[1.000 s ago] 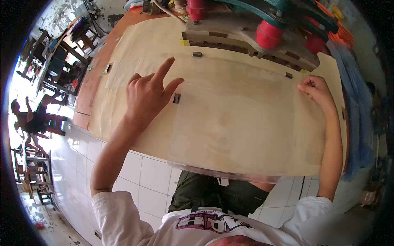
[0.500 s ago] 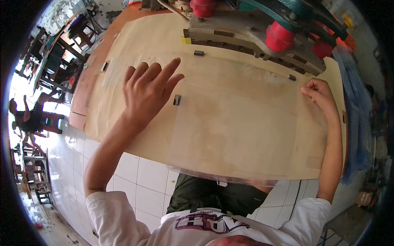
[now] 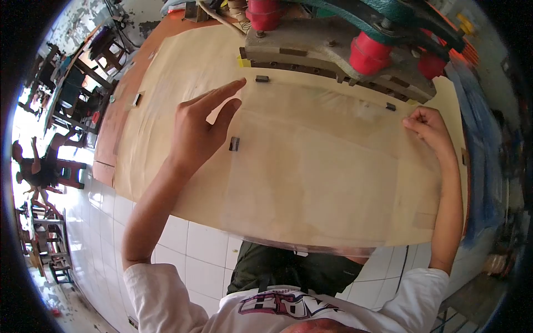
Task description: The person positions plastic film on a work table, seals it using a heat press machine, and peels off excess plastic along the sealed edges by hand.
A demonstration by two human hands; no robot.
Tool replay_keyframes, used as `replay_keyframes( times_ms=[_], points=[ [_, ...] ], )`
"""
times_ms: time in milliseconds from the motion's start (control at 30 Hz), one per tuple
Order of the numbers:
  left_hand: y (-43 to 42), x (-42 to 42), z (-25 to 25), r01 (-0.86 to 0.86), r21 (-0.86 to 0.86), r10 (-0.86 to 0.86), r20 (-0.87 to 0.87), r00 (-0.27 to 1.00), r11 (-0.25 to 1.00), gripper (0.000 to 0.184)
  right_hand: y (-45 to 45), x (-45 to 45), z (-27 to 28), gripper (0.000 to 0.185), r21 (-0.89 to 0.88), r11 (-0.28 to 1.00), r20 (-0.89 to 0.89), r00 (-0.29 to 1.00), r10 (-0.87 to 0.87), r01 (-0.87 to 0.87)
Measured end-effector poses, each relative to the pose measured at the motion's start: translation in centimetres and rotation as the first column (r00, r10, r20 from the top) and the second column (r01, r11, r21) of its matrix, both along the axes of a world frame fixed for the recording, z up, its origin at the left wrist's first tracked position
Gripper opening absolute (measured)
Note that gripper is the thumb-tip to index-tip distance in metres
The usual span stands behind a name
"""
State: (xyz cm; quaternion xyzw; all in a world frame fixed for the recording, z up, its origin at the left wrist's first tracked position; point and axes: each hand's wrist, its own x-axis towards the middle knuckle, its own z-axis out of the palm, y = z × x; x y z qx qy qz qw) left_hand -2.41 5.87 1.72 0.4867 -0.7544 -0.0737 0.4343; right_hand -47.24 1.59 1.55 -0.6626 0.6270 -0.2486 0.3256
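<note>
A clear plastic sheet point(image 3: 311, 183) lies over the tan board covering, and its front edge hangs at the table's near side. My right hand point(image 3: 427, 130) is closed at the sheet's far right corner, thumb and index finger pinched on the film. Near the far left corner, my left hand point(image 3: 202, 122) is open, its fingers stretched out and the thumb apart. Small dark blocks sit around the sheet: one block point(image 3: 234, 144) by my left wrist, another point(image 3: 262, 79) beyond my left fingertips, and a third point(image 3: 391, 106) just left of my right hand.
A machine with a heavy metal bar point(image 3: 311, 50), red cylinders point(image 3: 371, 53) and a green arm overhangs the table's far side. Blue plastic point(image 3: 477, 150) hangs at the right. Another small block point(image 3: 137, 99) lies far left. A person point(image 3: 39, 161) sits in the left background.
My left hand has turned from spread fingers to a flatter, sideways pose with fingers together. My right hand keeps its pinch. The view has shifted slightly.
</note>
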Motion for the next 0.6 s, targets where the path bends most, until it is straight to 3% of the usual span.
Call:
replay_keyframes(
  times_ms=[167,267,367,467,533,567,600],
  points=[
    [-0.6,0.5,-0.7,0.051,0.031,-0.051,-0.022,0.998,0.998,0.022,0.2,0.5,0.5,0.02,0.017,0.999,-0.039,0.998,-0.038,0.039],
    [-0.4,0.6,-1.0,0.021,0.114,-0.011,-0.084,0.996,0.993,0.023,0.0,0.4,0.3,0.019,-0.051,0.999,-0.04,0.999,0.01,-0.012],
    [0.3,0.3,-0.7,-0.062,0.199,0.072,-0.041,0.997,0.978,0.027,0.2,0.7,0.7,0.018,0.019,0.999,-0.023,0.999,-0.043,0.043],
    [0.5,0.4,-1.2,-0.116,0.073,0.115,0.011,0.993,0.991,0.027,0.1,0.5,0.3,0.017,0.015,0.999,-0.013,0.999,-0.04,0.04],
    [0.7,0.5,-1.0,-0.179,-0.019,0.178,0.251,0.952,0.984,0.025,0.1,0.5,0.4,0.017,0.013,1.0,-0.021,0.999,-0.027,0.027],
    [0.8,0.6,-0.9,-0.182,-0.016,0.18,0.248,0.952,0.983,0.025,0.1,0.5,0.5,0.017,0.01,1.0,-0.027,0.999,-0.018,0.018],
    [0.9,0.6,-0.7,-0.186,-0.151,0.231,0.381,0.895,0.971,0.029,0.2,0.5,0.5,0.017,0.013,1.0,-0.031,0.999,-0.016,0.016]
  ],
)
